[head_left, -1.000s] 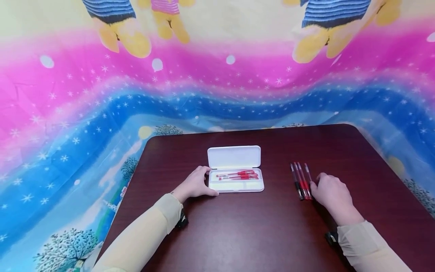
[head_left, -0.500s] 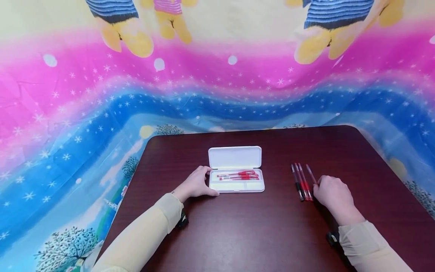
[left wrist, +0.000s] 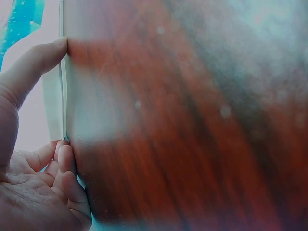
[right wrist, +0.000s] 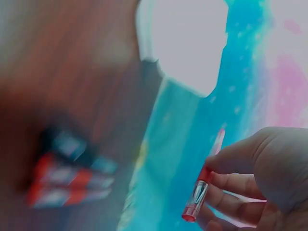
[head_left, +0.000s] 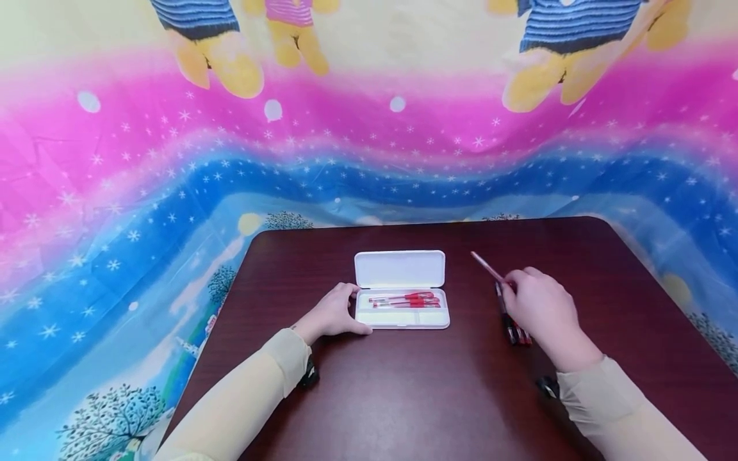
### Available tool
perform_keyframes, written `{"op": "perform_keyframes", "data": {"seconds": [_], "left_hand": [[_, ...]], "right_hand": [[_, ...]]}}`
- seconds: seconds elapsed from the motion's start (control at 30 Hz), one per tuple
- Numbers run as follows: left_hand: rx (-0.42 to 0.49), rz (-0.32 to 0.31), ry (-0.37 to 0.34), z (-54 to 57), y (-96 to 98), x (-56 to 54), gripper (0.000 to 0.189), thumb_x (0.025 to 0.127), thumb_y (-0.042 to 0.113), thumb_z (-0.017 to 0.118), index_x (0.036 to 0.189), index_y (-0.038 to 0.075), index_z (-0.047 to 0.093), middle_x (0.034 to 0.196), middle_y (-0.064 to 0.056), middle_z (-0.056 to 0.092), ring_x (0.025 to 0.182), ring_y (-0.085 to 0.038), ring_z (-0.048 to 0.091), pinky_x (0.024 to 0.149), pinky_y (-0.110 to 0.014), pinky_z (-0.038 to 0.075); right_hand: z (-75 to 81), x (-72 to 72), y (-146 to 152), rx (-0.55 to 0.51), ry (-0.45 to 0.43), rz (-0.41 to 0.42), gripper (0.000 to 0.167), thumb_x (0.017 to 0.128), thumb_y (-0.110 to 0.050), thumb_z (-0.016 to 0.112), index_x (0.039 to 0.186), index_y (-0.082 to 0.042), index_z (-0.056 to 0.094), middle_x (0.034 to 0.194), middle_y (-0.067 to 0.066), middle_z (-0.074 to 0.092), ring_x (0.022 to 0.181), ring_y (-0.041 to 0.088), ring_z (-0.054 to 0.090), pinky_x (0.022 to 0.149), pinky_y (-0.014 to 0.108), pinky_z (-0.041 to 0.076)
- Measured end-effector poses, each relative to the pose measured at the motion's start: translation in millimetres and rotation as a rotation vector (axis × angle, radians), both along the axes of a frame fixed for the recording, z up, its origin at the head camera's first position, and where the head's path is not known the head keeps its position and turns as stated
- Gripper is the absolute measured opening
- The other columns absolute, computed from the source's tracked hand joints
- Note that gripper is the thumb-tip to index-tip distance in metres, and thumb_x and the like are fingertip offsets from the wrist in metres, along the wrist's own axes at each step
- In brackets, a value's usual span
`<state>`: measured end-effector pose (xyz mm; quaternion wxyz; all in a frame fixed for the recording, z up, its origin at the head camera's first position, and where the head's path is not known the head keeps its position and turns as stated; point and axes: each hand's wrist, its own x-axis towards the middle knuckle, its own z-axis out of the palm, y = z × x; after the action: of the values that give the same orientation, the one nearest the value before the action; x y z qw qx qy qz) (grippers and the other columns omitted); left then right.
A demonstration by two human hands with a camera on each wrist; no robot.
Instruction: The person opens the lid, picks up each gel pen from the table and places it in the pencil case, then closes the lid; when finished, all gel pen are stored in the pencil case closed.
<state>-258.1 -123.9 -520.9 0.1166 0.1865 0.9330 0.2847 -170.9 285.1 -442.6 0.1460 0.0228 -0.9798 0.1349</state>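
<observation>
I go from left to right on my cameras. The left hand (head_left: pixel 330 312) grips the left end of the case (head_left: pixel 392 317), thumb at its near corner and fingers at its far corner. The case lies open on the table (head_left: pixel 403 397), closer to the far edge, with the lid (head_left: pixel 400 269) turned open on its far side. In its far compartment are red pens (head_left: pixel 428 301); I count at least two, but they overlap.

Toward the right edge, the right hand (head_left: pixel 539 310) pinches one pen (head_left: pixel 487 264) between thumb and fingers, its thin end pointing to the far edge. Below this hand lies a black pen (head_left: pixel 510 328) with two red ones (right wrist: pixel 74 196) beside it.

In my judgement the work is about half done: some pens are in the case, one is in the hand, and three are left on the table.

The head view hides part of the loose pens; the right wrist view shows them, although blurred, and also the near end of the pinched pen. Only the left wrist view shows the bent fingers from the palm side, but no pens.
</observation>
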Motion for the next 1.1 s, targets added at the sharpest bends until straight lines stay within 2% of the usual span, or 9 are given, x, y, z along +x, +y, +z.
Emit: {"op": "perform_keyframes", "data": {"seconds": [0.1,0.2,0.3,0.5,0.67,0.8,1.1], "left_hand": [[-0.003,-0.004,0.000,-0.3,-0.7,0.2,0.096,0.069,0.049,0.102,0.144,0.005,0.060,0.129,-0.007,0.063,0.112,-0.020,0.062,0.103,-0.039,0.055],[-0.004,-0.001,-0.006,-0.5,-1.6,0.4,0.096,0.069,0.049,0.102,0.144,0.006,0.060,0.130,-0.007,0.063,0.112,-0.020,0.062,0.103,-0.039,0.055],[-0.002,0.004,-0.008,0.3,-1.9,0.9,0.095,0.070,0.048,0.103,0.143,0.006,0.060,0.130,-0.007,0.063,0.112,-0.021,0.061,0.103,-0.039,0.054],[0.001,0.000,0.000,1.1,-0.6,1.7,0.094,0.069,0.048,0.103,0.142,0.006,0.061,0.128,-0.007,0.063,0.111,-0.019,0.061,0.102,-0.039,0.054],[0.002,0.002,-0.007,2.6,0.5,3.5,0.096,0.069,0.048,0.103,0.143,0.006,0.060,0.129,-0.007,0.063,0.112,-0.020,0.062,0.103,-0.040,0.054],[-0.001,-0.002,-0.001,2.3,0.5,3.9,0.096,0.069,0.049,0.103,0.143,0.006,0.060,0.129,-0.007,0.064,0.112,-0.020,0.062,0.103,-0.040,0.054],[-0.004,-0.002,0.005,3.0,-0.2,2.3,0.096,0.069,0.048,0.103,0.144,0.006,0.060,0.130,-0.007,0.064,0.113,-0.021,0.063,0.103,-0.040,0.055]], "right_hand": [[6.2,-8.3,-25,0.016,0.081,0.066,0.020,0.098,-0.018,0.076,0.111,-0.003,0.082,0.103,0.019,0.075,0.087,0.042,0.071,0.071,0.064,0.060],[5.7,-17.5,-52,0.044,0.110,0.132,0.020,0.097,-0.017,0.079,0.112,-0.004,0.083,0.106,0.018,0.078,0.095,0.042,0.071,0.080,0.061,0.062],[-1.3,-26.5,-76,0.084,0.104,0.195,0.020,0.096,-0.017,0.082,0.112,-0.006,0.083,0.107,0.016,0.079,0.096,0.038,0.070,0.085,0.054,0.063],[-23.1,-44.6,-108,0.195,0.059,0.307,0.014,0.095,-0.017,0.083,0.108,-0.012,0.085,0.103,0.011,0.079,0.092,0.031,0.067,0.086,0.046,0.062],[-41.4,-53.4,-118,0.236,0.008,0.336,0.008,0.097,-0.017,0.080,0.103,-0.016,0.086,0.099,0.006,0.077,0.091,0.029,0.065,0.087,0.045,0.061],[-52.9,-55.3,-120,0.249,0.009,0.367,0.005,0.097,-0.016,0.080,0.099,-0.017,0.085,0.094,0.005,0.075,0.086,0.029,0.062,0.085,0.045,0.059],[-65.2,-58.8,-123,0.285,0.026,0.400,0.006,0.096,-0.017,0.081,0.098,-0.018,0.086,0.088,0.005,0.072,0.079,0.028,0.058,0.078,0.042,0.056]]}}
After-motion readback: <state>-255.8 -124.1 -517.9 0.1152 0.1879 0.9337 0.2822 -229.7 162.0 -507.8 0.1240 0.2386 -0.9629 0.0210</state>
